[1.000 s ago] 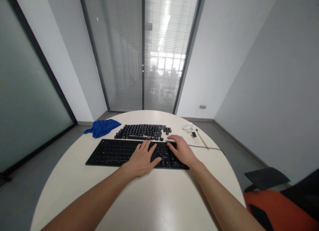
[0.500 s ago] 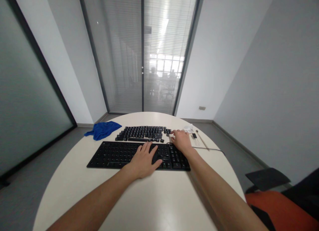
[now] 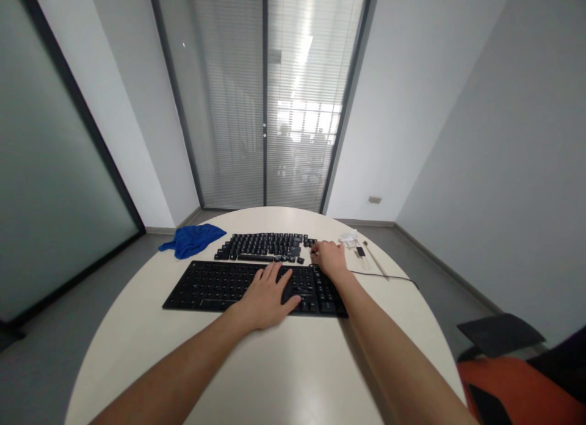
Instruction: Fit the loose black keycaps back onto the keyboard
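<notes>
Keyboard (image 3: 201, 287), black and wide, lies in the lower middle of the frame, flat on a pale round table (image 3: 284, 382). Over its left and middle part only small points are seen in rows, while larger keys are at its right end. The left hand (image 3: 265, 300) rests on the keyboard, right of its middle, with the palm down and the fingers spread wide; it does not grip anything. The right hand (image 3: 330, 259) is above the upper right corner of the keyboard, near the centre right of the frame. Its fingers are bent and close together, and something small and dark is at the fingertips, but I cannot tell if the hand holds it.

Just behind the keyboard, at the centre of the frame, many loose black keycaps (image 3: 260, 245) lie in rows on the table, with 1 small group at the right end, just beside the right hand. To the left of them is a crumpled blue cloth (image 3: 196, 240). To the right of the right hand are a white crumpled item (image 3: 348, 239), a small black piece (image 3: 361, 251) with thin wires, and a thin stick (image 3: 378, 263). Below these, a dark cable (image 3: 389, 275) goes to the table edge. In the lower right corner is an orange and black chair (image 3: 517, 382).
</notes>
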A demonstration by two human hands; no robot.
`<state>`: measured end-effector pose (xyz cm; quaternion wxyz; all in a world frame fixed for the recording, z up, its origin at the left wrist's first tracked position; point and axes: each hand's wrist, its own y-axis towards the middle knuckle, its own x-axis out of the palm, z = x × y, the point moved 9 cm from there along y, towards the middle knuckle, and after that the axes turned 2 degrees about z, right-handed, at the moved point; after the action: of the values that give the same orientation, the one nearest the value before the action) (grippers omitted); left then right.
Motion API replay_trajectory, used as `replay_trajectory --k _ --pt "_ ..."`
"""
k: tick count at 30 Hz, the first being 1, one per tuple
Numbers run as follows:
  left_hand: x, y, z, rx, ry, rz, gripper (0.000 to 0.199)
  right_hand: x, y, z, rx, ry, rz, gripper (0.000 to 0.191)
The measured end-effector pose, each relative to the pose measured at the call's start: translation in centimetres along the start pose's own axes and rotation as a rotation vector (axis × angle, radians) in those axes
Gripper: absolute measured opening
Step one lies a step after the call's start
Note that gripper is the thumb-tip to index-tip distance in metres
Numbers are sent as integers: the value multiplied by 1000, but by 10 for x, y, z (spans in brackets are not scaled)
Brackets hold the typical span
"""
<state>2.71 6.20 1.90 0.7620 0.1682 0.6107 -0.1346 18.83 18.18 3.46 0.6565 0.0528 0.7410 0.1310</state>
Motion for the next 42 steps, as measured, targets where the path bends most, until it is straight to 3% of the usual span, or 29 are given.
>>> replay_trajectory --k 8,12,22,30,42 --pt "4 0 -1 39 6 -52 80 -34 -33 -7 -90 150 -17 20" --pt "2 0 -1 55 15 -42 80 -44 -57 -17 -235 509 -72 17" --pt "0 -1 -1 82 19 -50 81 -36 -80 -24 -406 908 -223 24" --pt "4 -2 -2 104 20 -79 91 -34 -86 -35 -486 853 -308 22" --pt "6 -1 -3 114 1 -62 94 -34 -88 -41 -553 750 -236 17"
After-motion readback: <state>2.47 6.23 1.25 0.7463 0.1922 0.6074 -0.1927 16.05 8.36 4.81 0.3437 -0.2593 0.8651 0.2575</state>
